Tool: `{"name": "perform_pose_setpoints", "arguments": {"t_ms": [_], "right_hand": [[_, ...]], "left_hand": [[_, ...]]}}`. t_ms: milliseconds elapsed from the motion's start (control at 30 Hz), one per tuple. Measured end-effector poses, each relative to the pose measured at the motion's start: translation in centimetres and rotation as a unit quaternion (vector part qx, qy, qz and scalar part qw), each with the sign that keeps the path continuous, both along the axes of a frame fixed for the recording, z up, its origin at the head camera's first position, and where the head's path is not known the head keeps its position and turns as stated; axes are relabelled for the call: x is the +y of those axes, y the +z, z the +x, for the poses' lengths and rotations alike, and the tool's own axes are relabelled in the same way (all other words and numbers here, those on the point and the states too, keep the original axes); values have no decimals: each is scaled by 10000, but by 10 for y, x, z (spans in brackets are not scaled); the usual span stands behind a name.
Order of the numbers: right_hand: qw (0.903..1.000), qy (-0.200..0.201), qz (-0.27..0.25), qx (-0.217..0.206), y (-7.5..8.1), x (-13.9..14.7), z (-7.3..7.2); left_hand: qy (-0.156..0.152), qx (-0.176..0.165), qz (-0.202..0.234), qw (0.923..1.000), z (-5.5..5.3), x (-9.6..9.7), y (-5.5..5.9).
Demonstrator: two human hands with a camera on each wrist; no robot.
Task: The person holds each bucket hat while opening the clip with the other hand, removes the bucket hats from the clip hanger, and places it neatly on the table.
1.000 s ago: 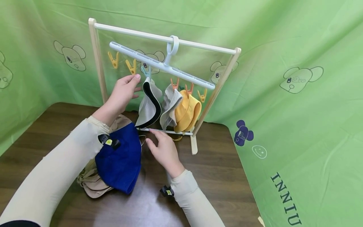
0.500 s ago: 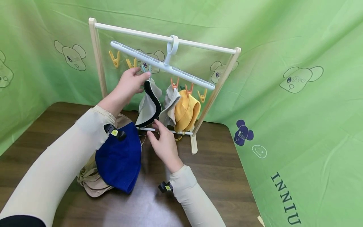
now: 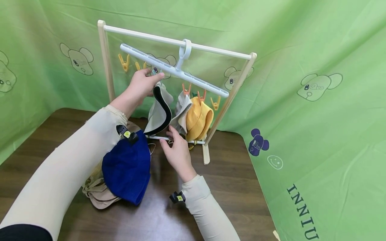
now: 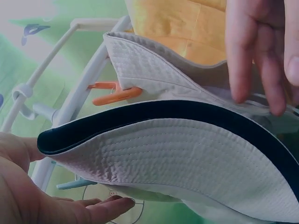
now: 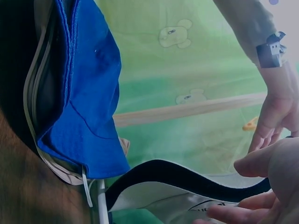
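Note:
A pale grey bucket hat (image 3: 158, 110) with a black brim edge hangs from a light blue clothespin (image 4: 77, 183) on the white hanger (image 3: 178, 72). My left hand (image 3: 141, 85) is up at this clothespin, its thumb and fingers on either side of the hat's top tip; in the left wrist view a finger reaches out straight below the clothespin. Whether it touches the cloth I cannot tell. My right hand (image 3: 179, 152) is by the hat's lower brim with fingers extended, close to the brim in the right wrist view.
A grey hat (image 3: 182, 112) and a yellow hat (image 3: 197, 120) hang on orange clothespins to the right. Yellow clothespins (image 3: 124, 63) hang at the left end. The rack (image 3: 104, 60) stands on a brown table (image 3: 229, 180). A blue hat (image 3: 128, 167) lies over beige hats (image 3: 102, 195).
My left hand has moved right, from beside a yellow clothespin to the light blue one. My right hand has risen slightly and shifted right, toward the pale grey hat's lower brim.

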State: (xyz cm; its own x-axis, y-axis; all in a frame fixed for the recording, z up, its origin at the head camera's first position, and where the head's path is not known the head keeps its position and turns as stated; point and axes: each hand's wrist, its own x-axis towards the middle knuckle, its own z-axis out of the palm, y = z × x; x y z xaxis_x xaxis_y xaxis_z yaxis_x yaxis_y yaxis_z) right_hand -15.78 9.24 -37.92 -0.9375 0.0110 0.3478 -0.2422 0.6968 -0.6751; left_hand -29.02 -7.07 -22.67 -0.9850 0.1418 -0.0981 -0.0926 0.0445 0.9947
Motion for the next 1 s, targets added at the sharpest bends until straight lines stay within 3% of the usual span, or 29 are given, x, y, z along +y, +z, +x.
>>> {"name": "perform_pose_setpoints", "arguments": {"t_ms": [267,533,733,1000], "right_hand": [[9995,32,11,-324,-3,0,-4],[9979,48,-19,-640,-12,-1,-11],[9970,90,-91,-761,-14,0,-14],[9917,614,-695,-894,-17,-3,-18]], "left_hand": [[-32,62,-199,9998,-7,5,-1],[-233,-485,-89,9985,-17,7,1],[-212,-661,-139,9975,-21,6,4],[-349,-813,-86,9960,-25,6,8]]}}
